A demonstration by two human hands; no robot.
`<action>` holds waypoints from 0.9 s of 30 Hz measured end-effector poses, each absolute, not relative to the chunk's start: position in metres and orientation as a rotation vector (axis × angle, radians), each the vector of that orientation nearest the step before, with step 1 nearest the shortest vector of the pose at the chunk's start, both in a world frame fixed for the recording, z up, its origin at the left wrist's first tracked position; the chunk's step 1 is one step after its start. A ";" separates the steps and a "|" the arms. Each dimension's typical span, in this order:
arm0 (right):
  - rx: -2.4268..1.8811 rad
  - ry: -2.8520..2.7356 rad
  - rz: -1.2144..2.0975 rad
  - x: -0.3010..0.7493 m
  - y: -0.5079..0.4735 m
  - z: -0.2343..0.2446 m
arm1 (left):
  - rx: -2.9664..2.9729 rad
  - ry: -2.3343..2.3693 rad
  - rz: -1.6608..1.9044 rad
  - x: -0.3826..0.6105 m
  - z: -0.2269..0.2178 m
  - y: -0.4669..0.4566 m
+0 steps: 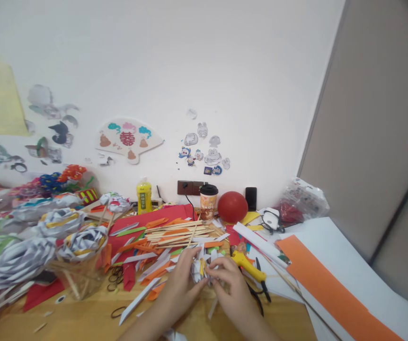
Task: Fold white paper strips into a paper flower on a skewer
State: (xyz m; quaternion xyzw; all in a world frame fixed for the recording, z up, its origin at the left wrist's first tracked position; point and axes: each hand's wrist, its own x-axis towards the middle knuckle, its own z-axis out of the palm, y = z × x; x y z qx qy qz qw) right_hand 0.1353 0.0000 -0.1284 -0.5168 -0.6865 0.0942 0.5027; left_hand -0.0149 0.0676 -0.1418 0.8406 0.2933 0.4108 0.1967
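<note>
Between both hands is a small rolled paper flower (pixel 200 269), white with a yellow strip, over the front of the wooden table. My left hand (pixel 181 279) is curled around its left side, thumb at the bottom. My right hand (pixel 227 282) pinches at its right side with the fingertips together. A thin wooden stick (pixel 194 232) rises behind the flower; whether it joins the flower I cannot tell. Below the right fingers hangs a pale paper strip (pixel 213 308). Just right of my right hand lies a yellow hot glue gun (pixel 248 266).
Wooden sticks (pixel 175 234) and folded paper strips (pixel 140 257) pile up behind my hands. Finished paper roses (pixel 83 244) stand in a clear container at left. A lidded cup (pixel 208 201), a red balloon (pixel 232 207) and a yellow bottle (pixel 144 196) line the wall. Orange paper (pixel 332 289) lies right.
</note>
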 end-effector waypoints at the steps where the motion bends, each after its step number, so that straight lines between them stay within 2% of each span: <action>1: -1.260 -1.633 0.235 0.136 0.001 -0.129 | 2.354 0.826 1.151 -0.015 -0.141 0.068; 27: -1.269 -1.633 0.276 0.135 0.001 -0.133 | 2.366 0.831 1.142 -0.016 -0.146 0.067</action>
